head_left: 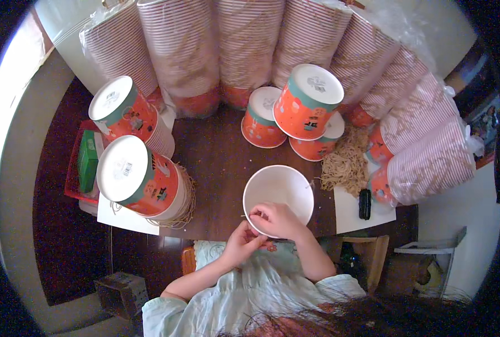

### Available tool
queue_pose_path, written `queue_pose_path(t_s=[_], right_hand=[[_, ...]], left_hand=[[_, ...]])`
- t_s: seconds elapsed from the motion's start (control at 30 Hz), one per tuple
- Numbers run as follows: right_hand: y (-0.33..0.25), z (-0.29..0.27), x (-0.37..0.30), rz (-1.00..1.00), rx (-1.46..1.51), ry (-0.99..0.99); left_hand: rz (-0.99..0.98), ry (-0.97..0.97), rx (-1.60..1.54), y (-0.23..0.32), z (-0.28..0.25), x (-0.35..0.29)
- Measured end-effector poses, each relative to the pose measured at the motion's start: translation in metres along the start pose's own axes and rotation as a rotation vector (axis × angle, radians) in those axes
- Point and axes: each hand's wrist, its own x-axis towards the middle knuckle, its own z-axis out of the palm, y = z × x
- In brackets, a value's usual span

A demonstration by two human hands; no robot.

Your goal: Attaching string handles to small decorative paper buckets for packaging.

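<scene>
An open paper bucket (277, 190), white inside, stands mouth up at the table's near edge. My right hand (278, 220) reaches over its near rim, fingers pinched together against the inner left wall; what they hold is hidden. Close to those fingertips a short end of cord (243, 215) pokes out past the rim. Another bit of cord (310, 184) shows at the bucket's right rim. My left hand (243, 245) is closed on the bucket's near left side from outside, its fingertips partly hidden.
Upside-down orange buckets (163, 188) stand stacked at left, with cord loops around the nearer stack. Three more, one an orange bucket (306, 109) on top, stand ahead beside a heap of tan cord (345, 163). Bagged bucket stacks (247, 50) line the back. A black object (364, 204) lies right.
</scene>
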Motion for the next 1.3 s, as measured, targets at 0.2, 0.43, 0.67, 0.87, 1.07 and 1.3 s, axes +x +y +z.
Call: queue_pose_path(t_s=[0.2,0.43,0.67,0.87,1.07,1.3], right_hand=[[0.008,-0.006,0.012,-0.003,-0.097,-0.099],[0.007,-0.009,0.017,-0.045,-0.14,-0.153],[0.006,-0.014,0.015,-0.036,-0.029,-0.142],[0.005,-0.031,0.011,-0.048,0.103,-0.229],[0.003,-0.035,0.011,0.024,0.26,-0.301],[0.001,-0.049,0.001,0.22,0.63,-0.357]], left_hand=[[0.025,-0.001,0.333,-0.006,-0.021,-0.002],[0.561,0.39,1.026,0.009,-0.043,0.014],[0.552,0.257,0.898,0.01,-0.05,0.023],[0.373,0.03,0.246,0.03,-0.069,0.013],[0.266,-0.122,-0.073,0.046,-0.06,0.016],[0.188,-0.057,-0.16,0.034,-0.068,0.021]])
